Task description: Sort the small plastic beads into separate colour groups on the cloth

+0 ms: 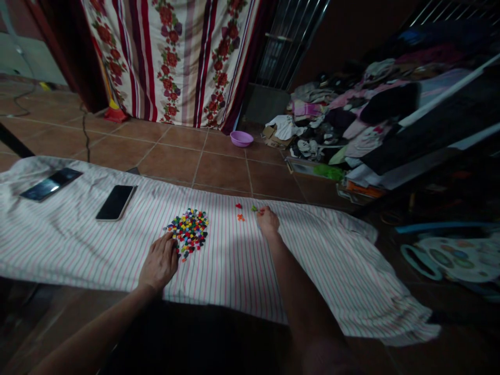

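Note:
A heap of small multicoloured pieces (pixel 189 232), like beads or tiny blocks, lies on a striped cloth (pixel 219 260). My left hand (pixel 160 260) rests palm down at the heap's left edge, fingers stretched out and touching the nearest pieces. To the right of the heap, my right hand (pixel 268 221) has its thumb and fingers pinched together beside a small green cluster (pixel 253 208). What sits between those fingertips is too small to make out. A small red cluster (pixel 238 206) and an orange cluster (pixel 240 217) lie just left of the green one.
Two phones, a dark one (pixel 51 184) and another with a pale edge (pixel 116 202), lie on the cloth at left. Beyond, a purple basin (pixel 241 138) stands on the tiled floor before a floral curtain (pixel 167 62). Piled clothes (pixel 351 114) fill the right.

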`<state>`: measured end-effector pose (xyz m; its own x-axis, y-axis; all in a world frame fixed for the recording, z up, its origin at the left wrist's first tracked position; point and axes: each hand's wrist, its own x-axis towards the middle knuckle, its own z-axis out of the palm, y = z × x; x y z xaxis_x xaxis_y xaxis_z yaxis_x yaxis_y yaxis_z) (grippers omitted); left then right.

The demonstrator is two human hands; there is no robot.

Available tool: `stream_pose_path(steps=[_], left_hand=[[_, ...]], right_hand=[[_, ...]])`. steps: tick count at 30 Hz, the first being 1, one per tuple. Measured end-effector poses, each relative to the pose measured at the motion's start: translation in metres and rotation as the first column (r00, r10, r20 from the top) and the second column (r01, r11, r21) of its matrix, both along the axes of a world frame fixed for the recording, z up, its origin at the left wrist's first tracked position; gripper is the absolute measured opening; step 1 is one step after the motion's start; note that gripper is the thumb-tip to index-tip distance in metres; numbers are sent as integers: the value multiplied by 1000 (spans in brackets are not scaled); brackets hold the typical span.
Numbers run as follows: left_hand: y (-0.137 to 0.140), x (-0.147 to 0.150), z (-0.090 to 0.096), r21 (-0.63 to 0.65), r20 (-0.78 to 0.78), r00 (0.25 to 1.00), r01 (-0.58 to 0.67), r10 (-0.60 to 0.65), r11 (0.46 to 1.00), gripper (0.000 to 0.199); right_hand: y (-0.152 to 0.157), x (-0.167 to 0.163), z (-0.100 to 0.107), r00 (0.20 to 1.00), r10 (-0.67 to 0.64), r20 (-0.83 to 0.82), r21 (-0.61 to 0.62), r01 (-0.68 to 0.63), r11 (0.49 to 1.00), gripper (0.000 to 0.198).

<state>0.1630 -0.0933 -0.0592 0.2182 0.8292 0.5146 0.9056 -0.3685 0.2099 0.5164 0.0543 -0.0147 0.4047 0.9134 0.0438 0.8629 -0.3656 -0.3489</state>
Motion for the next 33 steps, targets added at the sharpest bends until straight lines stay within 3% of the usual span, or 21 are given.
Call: stream_pose_path(steps=[6, 21, 29, 33], left_hand=[[0, -1, 1, 23, -17, 1000, 19, -19, 1000, 20], [0, 0, 3, 43, -32, 999, 21, -19, 999, 18], [0, -1, 0, 35, -31, 999, 19, -18, 999, 19], [0, -1, 0, 47, -41, 999, 22, -20, 999, 20]], right_hand=[[6, -1, 0, 995, 77, 61, -54, -73, 996, 19], [10, 9, -13, 988, 135, 74, 39, -138, 990, 20], [4, 40, -20, 986, 115, 117, 212, -138, 967, 21], [-6, 66, -19, 995, 28, 92, 262, -51, 964, 25]])
